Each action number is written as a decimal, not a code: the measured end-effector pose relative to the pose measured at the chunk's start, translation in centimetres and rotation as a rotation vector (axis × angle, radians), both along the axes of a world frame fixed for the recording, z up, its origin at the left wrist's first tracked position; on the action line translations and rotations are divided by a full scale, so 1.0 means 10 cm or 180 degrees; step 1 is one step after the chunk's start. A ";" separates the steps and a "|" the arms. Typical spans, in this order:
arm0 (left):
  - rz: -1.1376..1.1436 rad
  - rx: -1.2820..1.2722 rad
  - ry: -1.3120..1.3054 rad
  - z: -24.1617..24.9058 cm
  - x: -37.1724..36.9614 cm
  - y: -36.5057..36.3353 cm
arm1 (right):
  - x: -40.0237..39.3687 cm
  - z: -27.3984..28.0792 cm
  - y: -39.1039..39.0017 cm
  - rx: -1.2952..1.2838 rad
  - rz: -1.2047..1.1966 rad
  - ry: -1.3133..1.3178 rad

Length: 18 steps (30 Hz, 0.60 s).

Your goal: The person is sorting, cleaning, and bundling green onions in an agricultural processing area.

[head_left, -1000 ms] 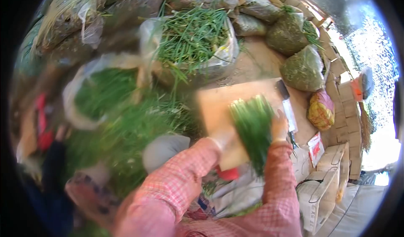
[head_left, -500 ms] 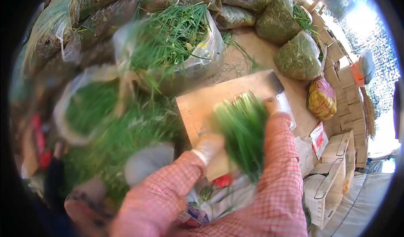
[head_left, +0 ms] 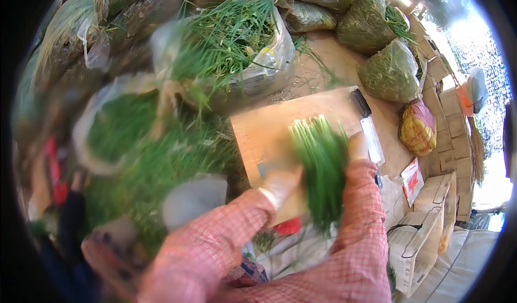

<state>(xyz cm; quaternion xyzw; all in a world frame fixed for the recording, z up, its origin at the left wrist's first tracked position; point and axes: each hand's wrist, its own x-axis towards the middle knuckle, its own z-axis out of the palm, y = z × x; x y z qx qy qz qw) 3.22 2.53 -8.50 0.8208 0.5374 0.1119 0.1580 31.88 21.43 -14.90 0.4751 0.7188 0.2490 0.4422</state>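
A bunch of garlic chives (head_left: 322, 165), pale stem ends pointing away from me, lies over a wooden board (head_left: 264, 117). My left hand (head_left: 284, 183) is closed against its left side, smeared by motion, with its fingers partly hidden. On the other side my right hand (head_left: 357, 147) holds the bunch's right edge, fingers curled in. The green leaves hang over the board's near edge towards me. Just beyond my right hand rests a knife (head_left: 371, 140) with a black handle, along the board's right edge.
Behind the board stands an open plastic bag of cut greens (head_left: 280, 60). Loose chives (head_left: 167, 163) spread to the left, where another person's dark sleeve (head_left: 72, 217) shows. Stuffed bags (head_left: 392, 71), a net sack (head_left: 418, 128) and a plastic crate (head_left: 406, 249) line the right.
The bunch and both hands sit slightly further right in view, as does the whole scene. The stems look sharper, and the knife blade shows more fully beside my right hand.
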 end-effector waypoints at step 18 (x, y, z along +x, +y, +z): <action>0.0163 -0.1035 0.0056 -0.08 -0.34 0.71 | -1.47 0.25 -0.40 0.1728 -0.1031 0.5771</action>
